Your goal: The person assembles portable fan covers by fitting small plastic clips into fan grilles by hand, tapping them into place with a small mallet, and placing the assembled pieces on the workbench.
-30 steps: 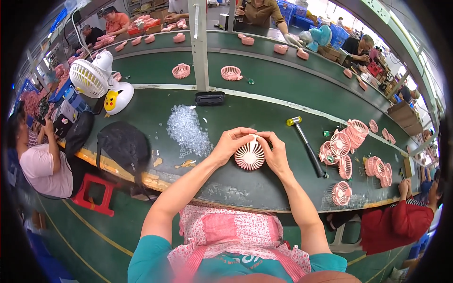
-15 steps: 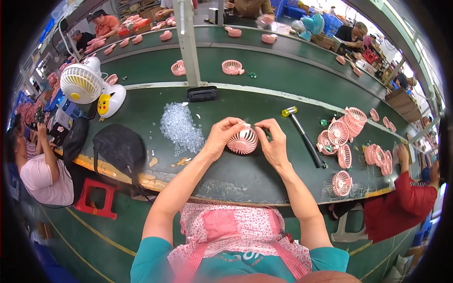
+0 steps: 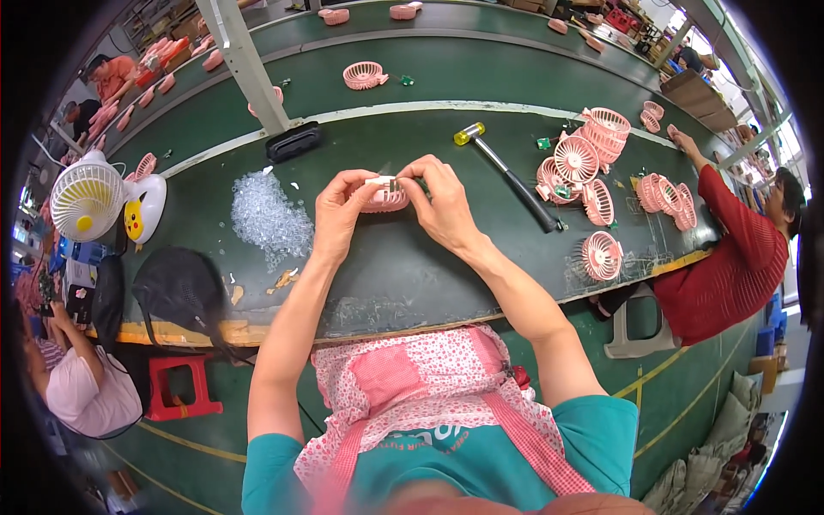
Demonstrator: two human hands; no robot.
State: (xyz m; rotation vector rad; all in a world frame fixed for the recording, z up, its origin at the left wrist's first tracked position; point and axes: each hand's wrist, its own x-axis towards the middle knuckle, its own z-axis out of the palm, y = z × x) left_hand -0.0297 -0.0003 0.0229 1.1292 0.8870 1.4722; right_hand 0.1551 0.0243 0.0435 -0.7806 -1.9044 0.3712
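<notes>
My left hand (image 3: 340, 211) and my right hand (image 3: 439, 199) pinch a round pink fan grille (image 3: 384, 198) between them, held just above the dark green worktable (image 3: 412, 266). The grille is tipped on edge toward me, and a small white piece sits at its top between my fingertips. Most of the grille is hidden by my fingers. A heap of small clear plastic parts (image 3: 268, 216) lies just left of my left hand.
A black-handled hammer with a yellow head (image 3: 508, 175) lies right of my hands. Several pink fan grilles (image 3: 601, 172) are piled at the right, near a person in red (image 3: 730, 249). A black bag (image 3: 176, 287) and a white desk fan (image 3: 90, 199) sit at the left.
The grille has been turned from lying face-up to standing on edge between my fingers. My hands have closed in over its top.
</notes>
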